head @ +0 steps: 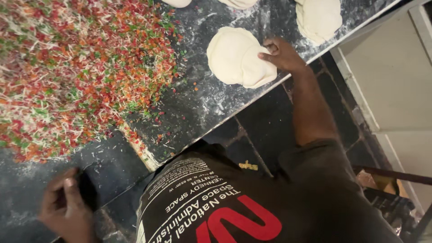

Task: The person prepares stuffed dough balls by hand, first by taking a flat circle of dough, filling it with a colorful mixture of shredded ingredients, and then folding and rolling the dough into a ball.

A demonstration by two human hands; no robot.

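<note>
Left hand [65, 204] nearest, fingers curled on the counter [112, 171] edge, holding nothing. Right hand [281, 54] further out, thumb and fingers pinching the folded edge of a dough round [234, 56] near the counter's far side. Heap of red, green & orange bits [76, 67] lies to its left. 3 more dough rounds [319, 18] beyond.

Dark stone worktop [202, 103], flour-dusted, streaked white, runs diagonally across room. Pale edge strip along its front. Below it, floor of dark tiles [265, 126] with thin grey joints; small yellow scrap [248, 166] lies on one tile. At right, white cabinet [391, 76] with framed panel. Low right corner: dark crate [391, 207], blurred, brown bar above it. Light dim, even.
</note>
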